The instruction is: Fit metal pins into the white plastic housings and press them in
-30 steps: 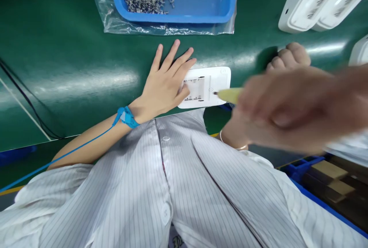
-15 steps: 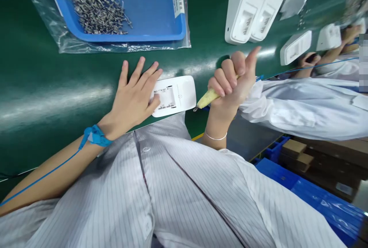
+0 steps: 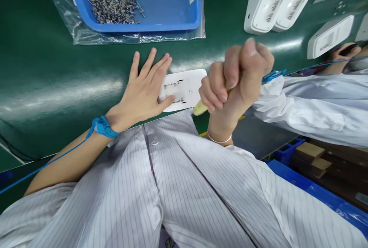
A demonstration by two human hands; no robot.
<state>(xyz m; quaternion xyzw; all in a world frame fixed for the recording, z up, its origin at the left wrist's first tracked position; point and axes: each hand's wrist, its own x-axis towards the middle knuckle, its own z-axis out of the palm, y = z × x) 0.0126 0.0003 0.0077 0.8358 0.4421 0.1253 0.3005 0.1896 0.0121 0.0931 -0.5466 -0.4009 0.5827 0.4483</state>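
My left hand (image 3: 146, 87) lies with fingers spread over the left end of a white plastic housing (image 3: 197, 83). Its thumb rests on the recessed compartment with small metal contacts, and the hand hides part of that end. The housing lies flat at the table's near edge, with a group of small holes beside the recess. To the right, raised above the table edge, my right hand (image 3: 237, 77) is closed around a slim yellow-handled tool (image 3: 200, 108). The handle points down and left, just off the housing's near right corner. Its tip cannot be made out now.
A blue tray (image 3: 169, 2) with many small metal parts (image 3: 112, 0) sits on a clear plastic bag. White housings (image 3: 268, 6) stand at upper right, another (image 3: 330, 35) farther right. A co-worker's white sleeve (image 3: 319, 102) is at right. A blue cord (image 3: 57, 160) runs from my left wrist.
The view has shifted, so the table things appear moved. My right hand has risen towards the camera and turned, its thumb now folded over the fist. My left hand keeps its place on the housing.
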